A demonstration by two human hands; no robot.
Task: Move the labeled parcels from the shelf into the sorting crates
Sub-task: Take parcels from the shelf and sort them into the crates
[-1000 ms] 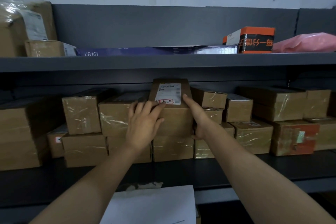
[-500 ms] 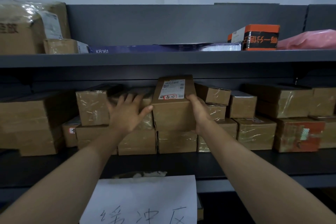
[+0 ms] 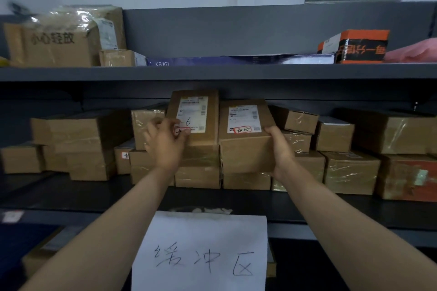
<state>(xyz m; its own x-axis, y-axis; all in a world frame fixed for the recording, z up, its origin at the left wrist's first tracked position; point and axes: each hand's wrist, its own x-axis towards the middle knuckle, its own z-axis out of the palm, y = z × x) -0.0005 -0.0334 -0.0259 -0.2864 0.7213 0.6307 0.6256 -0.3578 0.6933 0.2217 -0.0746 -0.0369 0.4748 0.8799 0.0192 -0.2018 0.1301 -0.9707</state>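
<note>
From my remote seat, a dark grey steel shelf point(image 3: 212, 73) fills the frame, its middle tier stacked with taped brown cartons point(image 3: 82, 144). Above, on the upper tier, sit a large wrapped carton point(image 3: 54, 42) at left, a flat blue box marked KB161 point(image 3: 212, 60) along the centre, and an orange-and-black box point(image 3: 357, 46) beside a pink bag point(image 3: 416, 53) at right. A white paper sign point(image 3: 201, 253) with three handwritten characters hangs from the shelf's front edge at bottom centre.

Two labelled parcels stand out among the stack. The right parcel point(image 3: 246, 139) is tipped so its labelled top face looks toward me, its long axis running back into the shelf; my right hand point(image 3: 280, 146) grips its right front corner, fingers wrapped around it. Just beside and touching it, the left parcel point(image 3: 196, 116) stands taller, long axis near upright and leaning slightly right, label facing me. My left hand point(image 3: 165, 142) holds its lower left edge, fingers curled onto the label.
</note>
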